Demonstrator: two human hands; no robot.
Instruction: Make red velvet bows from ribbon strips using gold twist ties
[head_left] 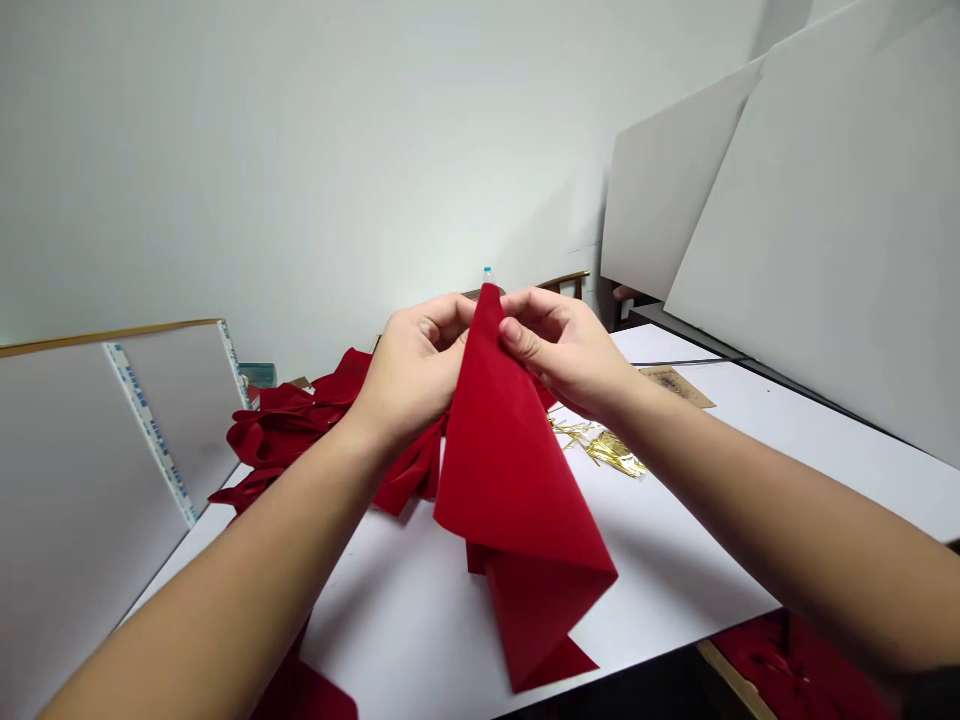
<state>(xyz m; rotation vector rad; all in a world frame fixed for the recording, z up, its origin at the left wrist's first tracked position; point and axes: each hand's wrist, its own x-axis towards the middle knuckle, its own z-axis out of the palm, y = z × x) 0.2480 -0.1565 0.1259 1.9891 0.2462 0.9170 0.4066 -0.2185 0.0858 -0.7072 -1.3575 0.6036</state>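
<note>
A pale wall (337,150) fills the view ahead of you from ten to one o'clock. Two large white panels (840,220) lean at two o'clock, overlapping, the bigger cut off by the frame. At far nine o'clock stands one white board (60,480) with two printed strips, bounding the counter's left side.

The white counter (420,620) stretches below you; its near edge slants from six up to three o'clock. White surface shows at three o'clock past your right forearm (750,480), and at half past six, between the cloth and your left forearm (262,560).

At nine o'clock lies one pile of red strips (300,425), too tangled to count and partly behind your left arm. Below the near edge, toward half past four, one box of red fabric (795,660) is cut off. One red piece (307,695) leaves the frame at seven.

One folded red cloth (510,470) hangs at centre; whether its lower end touches the counter is unclear.

Both your hands pinch its top: the right hand (566,345) with thumb in front, fingers closed; the left hand (416,365) with fingers closed on the edge, tips hidden behind it.

Gold ties (619,455), uncountable, lie toward four o'clock; one brown card (675,383) at three, partly covered; one blue cap (487,270) at twelve.
</note>
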